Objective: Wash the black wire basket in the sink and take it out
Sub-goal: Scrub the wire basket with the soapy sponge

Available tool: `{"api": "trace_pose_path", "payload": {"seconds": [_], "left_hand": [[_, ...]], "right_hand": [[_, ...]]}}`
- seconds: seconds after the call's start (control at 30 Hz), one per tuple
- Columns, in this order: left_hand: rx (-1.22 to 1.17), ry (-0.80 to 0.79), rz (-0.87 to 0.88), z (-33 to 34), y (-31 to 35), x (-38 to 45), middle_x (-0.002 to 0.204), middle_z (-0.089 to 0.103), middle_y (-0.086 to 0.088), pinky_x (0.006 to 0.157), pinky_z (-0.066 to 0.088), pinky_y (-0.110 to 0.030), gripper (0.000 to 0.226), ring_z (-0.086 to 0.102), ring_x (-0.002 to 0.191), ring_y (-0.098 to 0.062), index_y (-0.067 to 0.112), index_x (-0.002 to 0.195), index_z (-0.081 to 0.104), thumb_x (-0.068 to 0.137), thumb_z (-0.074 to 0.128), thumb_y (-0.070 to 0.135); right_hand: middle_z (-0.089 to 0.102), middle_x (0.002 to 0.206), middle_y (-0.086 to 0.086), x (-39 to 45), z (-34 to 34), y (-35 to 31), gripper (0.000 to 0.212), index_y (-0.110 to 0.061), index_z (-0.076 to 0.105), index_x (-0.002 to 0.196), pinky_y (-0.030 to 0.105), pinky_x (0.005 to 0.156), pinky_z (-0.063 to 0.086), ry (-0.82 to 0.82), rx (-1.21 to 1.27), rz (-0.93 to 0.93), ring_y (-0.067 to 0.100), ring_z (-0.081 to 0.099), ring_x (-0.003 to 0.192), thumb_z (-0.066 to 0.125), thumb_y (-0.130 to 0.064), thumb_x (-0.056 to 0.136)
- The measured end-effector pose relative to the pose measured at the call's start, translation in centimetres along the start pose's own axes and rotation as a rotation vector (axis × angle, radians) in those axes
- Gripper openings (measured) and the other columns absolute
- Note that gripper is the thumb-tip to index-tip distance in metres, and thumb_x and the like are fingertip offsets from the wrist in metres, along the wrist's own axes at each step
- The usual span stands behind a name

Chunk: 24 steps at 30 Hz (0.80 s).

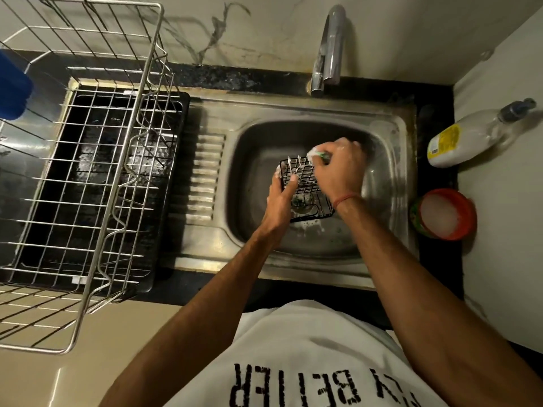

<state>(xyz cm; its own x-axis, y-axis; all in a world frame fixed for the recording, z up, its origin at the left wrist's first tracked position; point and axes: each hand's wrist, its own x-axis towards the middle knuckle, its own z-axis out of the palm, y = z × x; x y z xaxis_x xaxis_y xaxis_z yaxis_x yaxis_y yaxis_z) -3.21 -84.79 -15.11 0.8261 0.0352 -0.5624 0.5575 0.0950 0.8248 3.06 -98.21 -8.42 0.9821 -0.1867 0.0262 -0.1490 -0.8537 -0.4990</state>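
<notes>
surroundings: steel rack (88, 177) left of the sink (390, 183), over a black tray (176, 183). blue item (13, 89) at far left. tap (329, 51) behind the bowl. soap bottle (467, 136) lying on the right ledge; orange tub (446, 214) of white foam near it.

hands: left hand (280, 201) clamped on the basket (308, 190) left edge, thumb over the wires. right hand (335, 168) fingers closed on a foamy sponge (316, 154), pressed to the basket top.

basket position: inside the bowl, tilted, soapy.

surface: black counter, pale marbled wall.
</notes>
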Motion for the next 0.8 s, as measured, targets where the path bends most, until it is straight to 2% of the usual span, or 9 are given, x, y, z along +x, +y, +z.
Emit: {"api": "trace_pose_path", "payload": {"seconds": [0.1, 0.17, 0.27, 0.37, 0.5, 0.6, 0.67, 0.73, 0.8], "left_hand": [[-0.020, -0.034, 0.009, 0.2, -0.1, 0.0, 0.148, 0.062, -0.001, 0.111, 0.053, -0.061, 0.048, 0.062, 0.135, -0.029, 0.074, 0.133, 0.050, 0.088, 0.055, 0.088], [-0.025, -0.003, 0.000, 0.3, -0.4, 0.0, 0.151, 0.060, 0.000, 0.113, 0.049, -0.064, 0.057, 0.058, 0.139, -0.031, 0.070, 0.141, 0.047, 0.088, 0.051, 0.092], [-0.045, 0.014, 0.007, 0.0, -0.8, 0.1, 0.154, 0.058, -0.002, 0.110, 0.052, -0.064, 0.064, 0.057, 0.141, -0.031, 0.057, 0.150, 0.045, 0.093, 0.050, 0.086], [0.007, 0.004, 0.026, 0.1, -2.0, 1.1, 0.158, 0.055, 0.003, 0.116, 0.043, -0.069, 0.065, 0.051, 0.147, -0.033, 0.065, 0.150, 0.041, 0.092, 0.048, 0.092], [0.129, -0.028, 0.041, -0.7, -1.7, 0.9, 0.161, 0.053, 0.005, 0.126, 0.029, -0.066, 0.066, 0.046, 0.152, -0.027, 0.066, 0.152, 0.042, 0.094, 0.027, 0.095], [0.061, -0.009, -0.004, -1.0, -1.0, 0.6, 0.153, 0.062, 0.003, 0.127, 0.032, -0.062, 0.082, 0.051, 0.149, -0.025, 0.061, 0.144, 0.058, 0.087, 0.014, 0.101], [0.018, -0.012, -0.024, -0.9, -1.2, 0.9, 0.155, 0.061, 0.001, 0.128, 0.029, -0.061, 0.092, 0.048, 0.151, -0.025, 0.057, 0.145, 0.058, 0.082, 0.012, 0.105], [-0.009, -0.002, -0.043, -0.7, -1.2, 0.9, 0.153, 0.063, 0.000, 0.127, 0.031, -0.061, 0.094, 0.050, 0.150, -0.026, 0.057, 0.145, 0.059, 0.079, 0.014, 0.107], [-0.037, 0.015, -0.037, -0.5, -0.9, 0.7, 0.150, 0.065, -0.001, 0.125, 0.038, -0.059, 0.097, 0.055, 0.145, -0.025, 0.055, 0.146, 0.060, 0.077, 0.016, 0.108]], "right_hand": [[0.070, 0.103, -0.006, -1.3, 0.8, -2.1, 0.017, -0.028, 0.082, 0.106, 0.036, 0.092, 0.043, -0.089, 0.063, -0.189, 0.018, 0.054, 0.100, 0.072, -0.032, 0.093], [0.071, 0.103, -0.006, -1.5, 0.6, -1.7, 0.017, -0.027, 0.081, 0.108, 0.036, 0.092, 0.040, -0.097, 0.040, -0.250, 0.017, 0.053, 0.100, 0.072, -0.031, 0.094], [0.069, 0.104, -0.002, -0.9, -0.7, 1.5, 0.020, -0.023, 0.079, 0.112, 0.039, 0.092, 0.048, 0.015, 0.049, -0.079, 0.016, 0.049, 0.099, 0.074, -0.028, 0.094], [0.068, 0.104, 0.000, -1.1, -0.7, 2.1, 0.020, -0.020, 0.079, 0.112, 0.042, 0.089, 0.053, 0.067, 0.030, 0.026, 0.019, 0.053, 0.099, 0.075, -0.024, 0.092], [0.072, 0.103, -0.001, -2.7, 0.4, -1.0, 0.017, -0.020, 0.081, 0.108, 0.035, 0.090, 0.050, -0.062, 0.130, -0.225, 0.019, 0.058, 0.097, 0.074, -0.024, 0.093], [0.068, 0.102, -0.006, -3.7, 0.6, -1.6, 0.018, -0.021, 0.081, 0.109, 0.034, 0.095, 0.045, -0.123, 0.096, -0.382, 0.017, 0.056, 0.099, 0.070, -0.022, 0.095], [0.066, 0.103, -0.005, -3.9, 0.1, -0.7, 0.019, -0.019, 0.080, 0.111, 0.035, 0.096, 0.044, -0.124, 0.060, -0.460, 0.019, 0.054, 0.100, 0.069, -0.020, 0.095], [0.066, 0.103, -0.003, -3.9, -0.6, 0.5, 0.019, -0.018, 0.079, 0.112, 0.035, 0.092, 0.044, -0.105, 0.024, -0.505, 0.021, 0.053, 0.099, 0.070, -0.018, 0.095], [0.066, 0.105, -0.001, -3.7, -1.3, 2.4, 0.020, -0.015, 0.078, 0.114, 0.035, 0.091, 0.045, -0.057, -0.015, -0.445, 0.021, 0.053, 0.101, 0.070, -0.018, 0.096]]}}
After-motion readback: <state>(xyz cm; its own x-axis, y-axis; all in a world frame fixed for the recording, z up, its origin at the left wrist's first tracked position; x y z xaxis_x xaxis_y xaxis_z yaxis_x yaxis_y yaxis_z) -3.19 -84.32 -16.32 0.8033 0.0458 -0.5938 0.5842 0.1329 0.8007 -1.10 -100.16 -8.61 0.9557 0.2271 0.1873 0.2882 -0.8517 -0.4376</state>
